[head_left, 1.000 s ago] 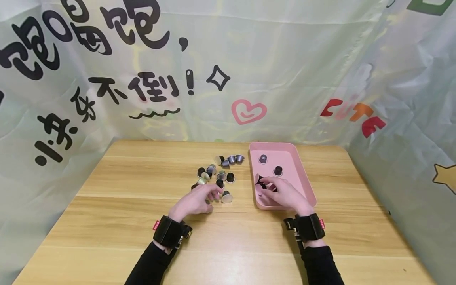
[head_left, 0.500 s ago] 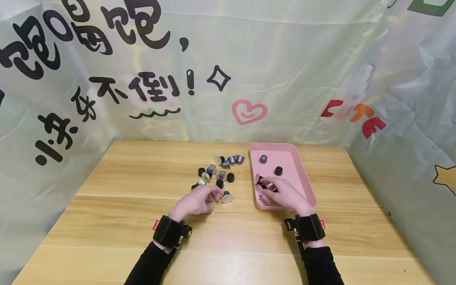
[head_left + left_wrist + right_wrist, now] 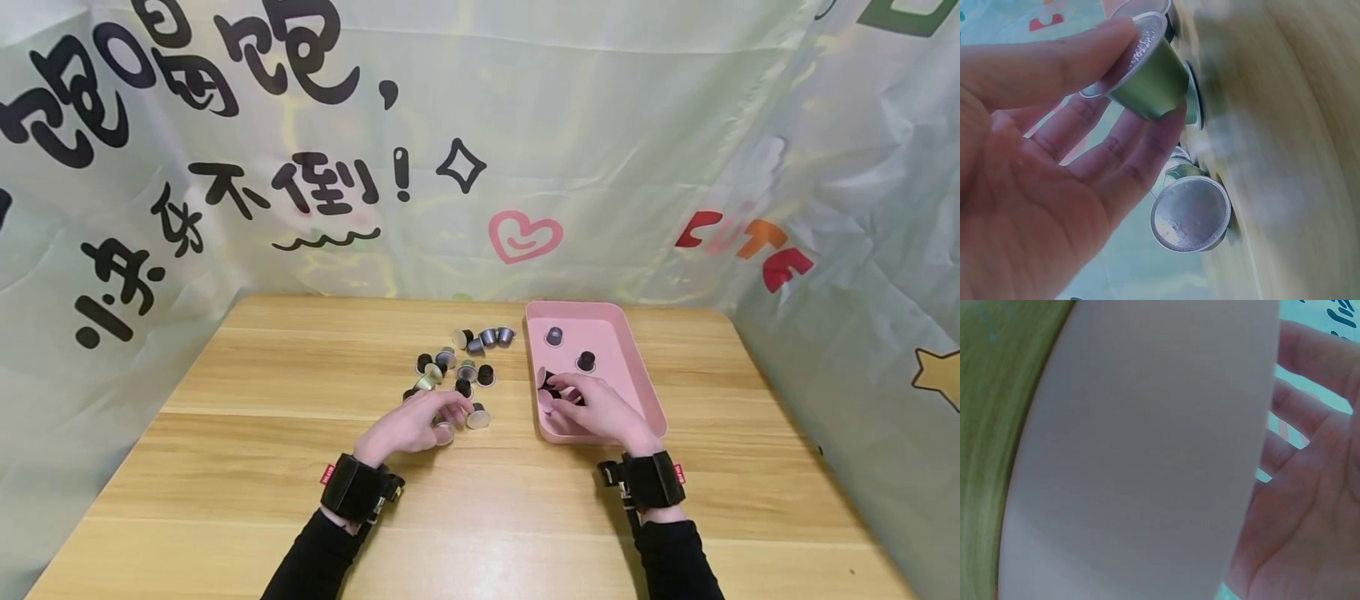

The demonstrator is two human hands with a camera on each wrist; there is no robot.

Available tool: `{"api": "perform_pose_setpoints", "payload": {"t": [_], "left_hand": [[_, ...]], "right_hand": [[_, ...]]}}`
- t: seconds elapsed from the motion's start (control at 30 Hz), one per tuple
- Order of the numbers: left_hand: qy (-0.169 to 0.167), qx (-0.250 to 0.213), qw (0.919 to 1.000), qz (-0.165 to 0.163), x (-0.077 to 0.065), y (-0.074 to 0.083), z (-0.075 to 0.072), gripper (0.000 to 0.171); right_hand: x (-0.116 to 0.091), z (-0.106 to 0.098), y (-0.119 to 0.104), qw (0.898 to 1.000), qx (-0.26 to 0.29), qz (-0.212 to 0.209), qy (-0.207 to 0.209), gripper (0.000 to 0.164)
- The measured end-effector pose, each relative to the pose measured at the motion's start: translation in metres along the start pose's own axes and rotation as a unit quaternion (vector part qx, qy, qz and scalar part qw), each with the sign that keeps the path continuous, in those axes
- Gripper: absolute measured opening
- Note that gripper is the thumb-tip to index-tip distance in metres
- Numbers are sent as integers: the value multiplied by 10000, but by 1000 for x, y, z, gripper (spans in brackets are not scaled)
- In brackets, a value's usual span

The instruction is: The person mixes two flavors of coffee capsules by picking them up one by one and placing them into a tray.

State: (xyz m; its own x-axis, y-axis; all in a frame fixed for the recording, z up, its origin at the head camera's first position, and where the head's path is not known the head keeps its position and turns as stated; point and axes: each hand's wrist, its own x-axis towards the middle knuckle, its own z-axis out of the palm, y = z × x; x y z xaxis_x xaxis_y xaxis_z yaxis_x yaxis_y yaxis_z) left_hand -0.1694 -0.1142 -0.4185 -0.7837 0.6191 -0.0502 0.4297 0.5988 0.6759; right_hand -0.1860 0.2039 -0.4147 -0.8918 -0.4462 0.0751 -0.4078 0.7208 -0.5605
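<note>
In the left wrist view my left hand point(image 3: 1035, 194) pinches a green coffee capsule point(image 3: 1157, 84), thumb on its foil lid and a fingertip under its narrow end. Below it another capsule shows its silver lid point(image 3: 1191, 214). From the head view, the left hand point(image 3: 408, 427) is low over the front of a loose group of capsules, beside a pale-lidded capsule point(image 3: 477, 419). My right hand point(image 3: 600, 408) reaches into the pink tray point(image 3: 637, 379), fingers at the black capsules point(image 3: 553, 393) by its left wall. The tray wall hides those fingertips in the right wrist view; I cannot tell whether they grip one.
Several black, green and grey-blue capsules lie on the wooden table point(image 3: 300, 467) left of the tray. A purple-grey capsule point(image 3: 554, 335) and a black capsule point(image 3: 586, 360) stand farther back inside it. A printed cloth point(image 3: 420, 275) hangs behind the table.
The pale lid of the capsule at my left thumb has come into fuller view as the fingers shift slightly. My right hand has stayed in place over the tray.
</note>
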Motion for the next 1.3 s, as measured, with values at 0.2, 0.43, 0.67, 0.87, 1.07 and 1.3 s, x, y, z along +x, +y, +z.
{"api": "perform_pose_setpoints", "payload": {"t": [0.2, 0.43, 0.67, 0.87, 1.07, 1.3], "left_hand": [[-17, -129, 9999, 82, 0, -1, 0, 48], [0, -305, 9995, 114, -2, 2, -2, 43], [90, -276, 9994, 164, -2, 4, -3, 34], [168, -220, 9993, 266, 1, 3, -2, 29], [222, -156, 9985, 473, 5, 3, 1, 29], [206, -261, 9985, 442, 7, 2, 5, 30]], "right_hand": [[0, 0, 0, 10000, 32, -32, 3, 28], [0, 1, 2, 10000, -2, 0, -6, 28], [0, 2, 2, 10000, 16, -20, -16, 27], [0, 2, 1, 9998, 138, -96, -137, 26], [-1, 2, 2, 9990, 234, -86, -369, 28], [2, 7, 1, 9987, 149, -75, -476, 29]]}}
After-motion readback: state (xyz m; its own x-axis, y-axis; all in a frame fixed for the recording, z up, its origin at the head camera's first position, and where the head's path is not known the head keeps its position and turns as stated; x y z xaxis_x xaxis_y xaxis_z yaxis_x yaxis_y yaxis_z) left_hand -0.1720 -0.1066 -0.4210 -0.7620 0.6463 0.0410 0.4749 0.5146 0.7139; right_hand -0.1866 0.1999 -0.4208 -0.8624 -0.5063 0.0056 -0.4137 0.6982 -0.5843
